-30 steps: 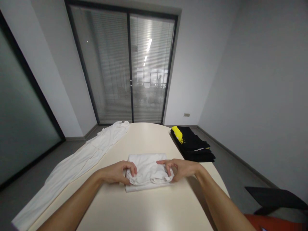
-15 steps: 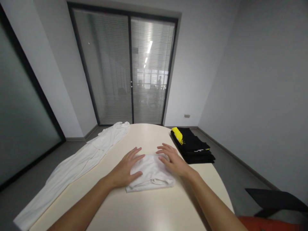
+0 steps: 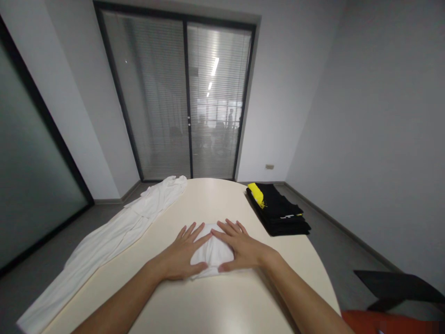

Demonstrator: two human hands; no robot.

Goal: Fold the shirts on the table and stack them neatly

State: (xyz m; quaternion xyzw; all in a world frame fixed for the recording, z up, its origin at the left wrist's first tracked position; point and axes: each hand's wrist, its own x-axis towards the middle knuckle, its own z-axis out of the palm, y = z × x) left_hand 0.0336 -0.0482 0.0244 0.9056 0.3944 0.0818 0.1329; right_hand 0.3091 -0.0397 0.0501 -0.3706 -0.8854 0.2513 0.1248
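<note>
A folded white garment (image 3: 212,253) lies on the pale table in front of me, partly covered by both hands. My left hand (image 3: 184,255) rests on its left side, fingers spread and thumb along the near edge. On the right side my right hand (image 3: 239,246) presses down with its fingers spread too. The index fingertips of the two hands meet or nearly meet over the far part of the cloth. Neither hand grips the fabric. What kind of garment it is, I cannot tell.
Long white clothing (image 3: 121,227) lies spread along the left edge of the table (image 3: 208,199). A stack of folded black clothes (image 3: 278,208), the top one with a yellow print, sits at the right edge. A black and red chair (image 3: 392,297) stands at the lower right.
My right hand has come down and left onto the cloth, its fingers spreading. My left hand has shifted slightly, fingers wider apart. The hands are closer together and cover more of the garment.
</note>
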